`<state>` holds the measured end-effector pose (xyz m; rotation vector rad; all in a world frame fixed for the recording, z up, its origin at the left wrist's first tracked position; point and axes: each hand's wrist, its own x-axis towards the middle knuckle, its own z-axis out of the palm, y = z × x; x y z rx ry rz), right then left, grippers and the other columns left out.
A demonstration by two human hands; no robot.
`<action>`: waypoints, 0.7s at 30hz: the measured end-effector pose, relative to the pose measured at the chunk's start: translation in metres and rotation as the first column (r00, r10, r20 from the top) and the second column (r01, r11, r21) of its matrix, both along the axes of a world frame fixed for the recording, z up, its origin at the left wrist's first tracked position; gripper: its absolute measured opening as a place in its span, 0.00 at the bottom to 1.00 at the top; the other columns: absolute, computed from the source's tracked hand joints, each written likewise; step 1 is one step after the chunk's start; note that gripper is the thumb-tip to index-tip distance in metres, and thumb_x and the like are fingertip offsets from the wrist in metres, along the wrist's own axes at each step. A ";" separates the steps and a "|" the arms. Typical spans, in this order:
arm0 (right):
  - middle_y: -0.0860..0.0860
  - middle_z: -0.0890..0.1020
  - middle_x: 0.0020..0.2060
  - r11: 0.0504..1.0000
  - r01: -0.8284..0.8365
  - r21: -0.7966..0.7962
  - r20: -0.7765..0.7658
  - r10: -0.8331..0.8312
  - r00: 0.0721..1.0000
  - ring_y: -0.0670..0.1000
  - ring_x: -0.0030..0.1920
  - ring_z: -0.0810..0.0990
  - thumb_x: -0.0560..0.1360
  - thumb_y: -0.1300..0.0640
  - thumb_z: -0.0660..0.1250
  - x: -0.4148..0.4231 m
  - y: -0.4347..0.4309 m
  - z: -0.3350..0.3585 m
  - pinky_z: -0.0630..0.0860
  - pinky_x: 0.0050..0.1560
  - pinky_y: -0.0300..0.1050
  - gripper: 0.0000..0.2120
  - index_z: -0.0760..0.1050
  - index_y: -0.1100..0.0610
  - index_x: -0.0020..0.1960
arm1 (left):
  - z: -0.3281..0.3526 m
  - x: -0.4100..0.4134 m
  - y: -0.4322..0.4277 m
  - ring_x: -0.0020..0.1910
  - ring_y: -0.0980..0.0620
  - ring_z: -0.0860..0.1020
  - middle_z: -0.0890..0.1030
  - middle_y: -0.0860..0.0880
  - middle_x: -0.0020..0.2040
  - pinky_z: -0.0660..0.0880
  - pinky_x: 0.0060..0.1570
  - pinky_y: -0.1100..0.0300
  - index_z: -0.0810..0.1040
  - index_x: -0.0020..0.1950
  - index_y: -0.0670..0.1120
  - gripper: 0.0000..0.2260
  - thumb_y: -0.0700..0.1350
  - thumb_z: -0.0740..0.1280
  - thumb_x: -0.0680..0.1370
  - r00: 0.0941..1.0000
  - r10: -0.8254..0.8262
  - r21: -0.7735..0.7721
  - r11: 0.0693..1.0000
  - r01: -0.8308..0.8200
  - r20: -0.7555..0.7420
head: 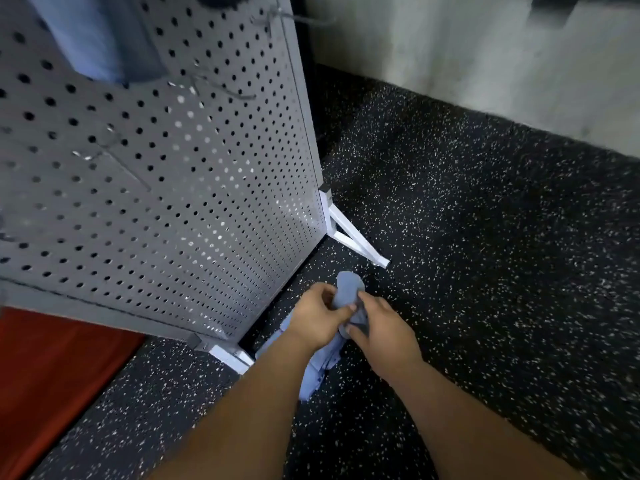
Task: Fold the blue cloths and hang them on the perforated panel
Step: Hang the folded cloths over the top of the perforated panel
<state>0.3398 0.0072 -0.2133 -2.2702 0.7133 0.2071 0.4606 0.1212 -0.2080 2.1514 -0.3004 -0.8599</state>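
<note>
To the upper left of your grip stands the perforated panel (156, 202), where a hung cloth (93, 39), blurred, already sits near the top with a bare hook (225, 88) below it. Your left hand (320, 317) and right hand (381, 327) both pinch the bunched blue cloth (349, 289) between them, its tail hanging beneath the grip above the speckled floor (485, 271). The two-handed hold probably keeps the fabric off the floor while you find edges for folding; no container is in view.
</note>
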 end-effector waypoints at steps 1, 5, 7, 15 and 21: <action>0.46 0.73 0.73 1.000 0.003 -0.011 0.005 -0.003 1.000 0.53 0.68 0.78 0.82 0.42 0.69 -0.003 0.001 0.011 0.79 0.63 0.54 0.34 0.60 0.46 0.83 | 0.009 -0.005 0.004 0.53 0.56 0.82 0.83 0.53 0.53 0.79 0.54 0.65 0.79 0.58 0.48 0.17 0.50 0.81 0.75 1.000 0.005 -0.031 1.000 -0.006 -0.016; 0.45 0.81 0.65 0.999 0.024 -0.027 0.079 -0.021 0.997 0.50 0.61 0.82 0.83 0.40 0.64 -0.013 0.004 0.059 0.81 0.60 0.52 0.24 0.71 0.45 0.76 | 0.048 -0.022 0.020 0.56 0.51 0.85 0.86 0.51 0.53 0.81 0.64 0.49 0.81 0.55 0.52 0.16 0.48 0.83 0.72 1.000 0.019 -0.118 0.993 -0.021 -0.019; 0.44 0.83 0.61 1.000 0.006 -0.028 0.107 -0.003 0.994 0.50 0.57 0.83 0.82 0.39 0.64 -0.018 0.006 0.085 0.82 0.57 0.53 0.20 0.73 0.44 0.71 | 0.070 -0.029 0.027 0.56 0.52 0.85 0.87 0.52 0.54 0.81 0.64 0.48 0.82 0.58 0.51 0.18 0.50 0.82 0.72 0.999 0.024 -0.136 0.990 -0.020 0.022; 0.42 0.86 0.55 0.992 -0.105 -0.068 0.163 0.114 0.980 0.49 0.52 0.86 0.79 0.37 0.65 -0.023 0.003 0.175 0.84 0.55 0.56 0.20 0.72 0.38 0.70 | 0.177 -0.057 0.045 0.63 0.51 0.81 0.83 0.51 0.63 0.76 0.68 0.55 0.75 0.74 0.47 0.25 0.45 0.78 0.79 0.984 0.075 -0.172 0.984 -0.047 0.161; 0.40 0.87 0.46 0.989 -0.115 -0.095 0.283 0.138 0.949 0.44 0.44 0.86 0.77 0.34 0.62 -0.025 0.004 0.252 0.84 0.49 0.55 0.16 0.77 0.37 0.61 | 0.246 -0.076 0.054 0.60 0.55 0.81 0.82 0.54 0.63 0.79 0.63 0.56 0.77 0.72 0.51 0.19 0.50 0.73 0.81 0.900 0.117 -0.194 0.980 -0.036 0.421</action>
